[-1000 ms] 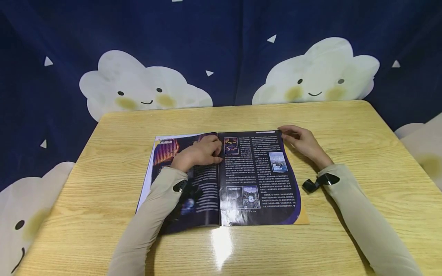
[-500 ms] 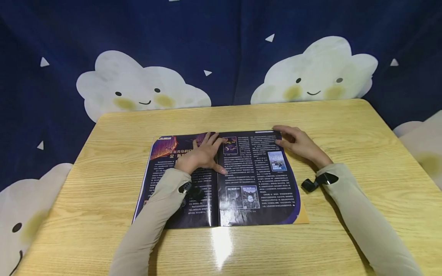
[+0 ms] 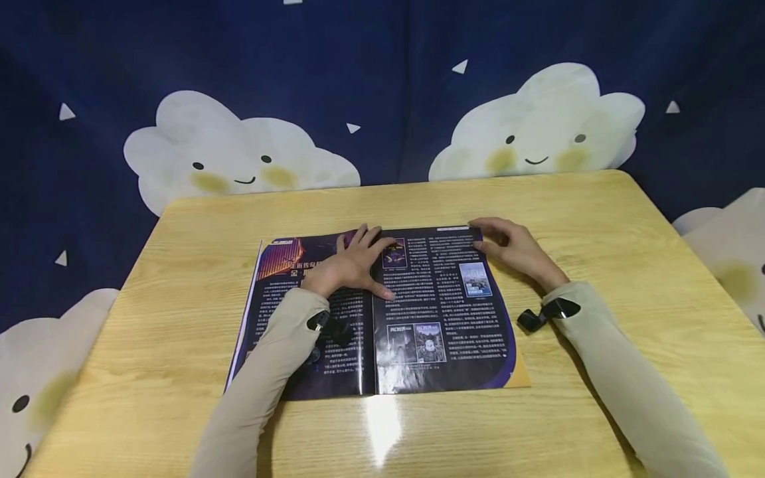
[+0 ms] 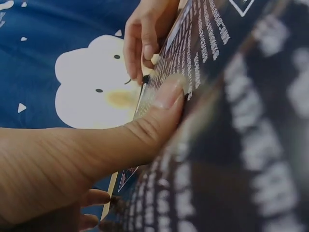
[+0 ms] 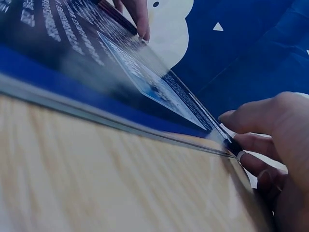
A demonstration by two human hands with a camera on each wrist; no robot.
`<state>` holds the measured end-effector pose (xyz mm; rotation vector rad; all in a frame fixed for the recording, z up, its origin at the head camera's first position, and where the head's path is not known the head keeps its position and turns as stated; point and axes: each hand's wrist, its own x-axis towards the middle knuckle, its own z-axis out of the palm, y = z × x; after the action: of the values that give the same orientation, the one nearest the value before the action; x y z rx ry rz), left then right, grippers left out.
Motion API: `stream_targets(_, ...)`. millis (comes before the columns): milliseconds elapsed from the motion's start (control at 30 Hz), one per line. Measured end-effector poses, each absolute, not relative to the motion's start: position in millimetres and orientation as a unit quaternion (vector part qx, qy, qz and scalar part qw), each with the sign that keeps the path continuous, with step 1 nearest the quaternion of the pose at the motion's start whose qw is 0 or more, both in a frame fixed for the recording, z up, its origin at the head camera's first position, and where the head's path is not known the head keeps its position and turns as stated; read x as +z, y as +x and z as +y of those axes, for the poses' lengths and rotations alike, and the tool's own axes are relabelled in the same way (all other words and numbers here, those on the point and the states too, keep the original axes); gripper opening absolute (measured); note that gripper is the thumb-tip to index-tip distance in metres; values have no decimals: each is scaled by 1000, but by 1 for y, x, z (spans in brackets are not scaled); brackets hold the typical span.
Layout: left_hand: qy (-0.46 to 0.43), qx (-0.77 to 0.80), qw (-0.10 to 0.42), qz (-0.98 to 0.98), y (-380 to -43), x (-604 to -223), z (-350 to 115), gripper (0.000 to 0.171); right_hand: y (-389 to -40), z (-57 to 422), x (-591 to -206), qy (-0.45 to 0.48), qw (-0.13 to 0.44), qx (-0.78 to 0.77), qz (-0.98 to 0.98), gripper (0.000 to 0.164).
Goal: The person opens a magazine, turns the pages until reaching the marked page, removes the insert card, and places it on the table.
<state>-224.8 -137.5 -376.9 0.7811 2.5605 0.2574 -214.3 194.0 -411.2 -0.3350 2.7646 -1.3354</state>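
An open magazine [image 3: 442, 318] with dark pages and white print lies on the wooden table. My left hand [image 3: 349, 269] rests across its centre fold near the top, fingers spread; the thumb [image 4: 161, 108] extends over the right page in the left wrist view. My right hand [image 3: 514, 252] is at the magazine's top right corner. In the right wrist view, fingertips [image 5: 241, 154] of that hand touch the corner edge, while the thumb stands apart above the page. The left palm covers part of the left page's heading.
The wooden table [image 3: 597, 219] extends around the magazine on all sides. Behind it hangs a dark blue cloth [image 3: 394, 79] with white smiling clouds [image 3: 538, 126] and small triangles. A small black wrist camera [image 3: 532, 321] sits on the right wrist.
The left page has settled flatter. My left hand has spread its fingers over the fold, with the thumb moved down. The right thumb has moved away from the fingers at the corner.
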Motion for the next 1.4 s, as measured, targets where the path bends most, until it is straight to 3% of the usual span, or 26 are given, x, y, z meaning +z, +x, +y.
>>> stream_targets(267, 288, 109, 222, 925, -229, -378, -132, 110, -213, 195, -414, -151, 4, -444, 883, 43)
stream_targets(700, 302, 148, 194, 922, -233, -384, -135, 115, -215, 193, -414, -149, 8, -436, 888, 69)
stream_targets(800, 300, 147, 190, 923, -233, -384, -135, 116, -214, 194, -412, -154, 4, -458, 875, 65)
stream_targets(1033, 299, 177, 161, 924, -230, -380, -135, 118, -213, 194, -411, -114, 10, -460, 881, 34)
stream_targets(1167, 295, 192, 150, 924, -230, -380, -136, 118, -213, 195, -410, -91, 1, -479, 873, 41)
stream_targets(1267, 295, 200, 150, 922, -231, -381, -137, 109, -213, 195, -408, -74, 0, -512, 856, 55)
stream_targets(1400, 300, 216, 148, 917, -234, -381, -142, 82, -215, 194, -408, -74, 1, -518, 852, 61)
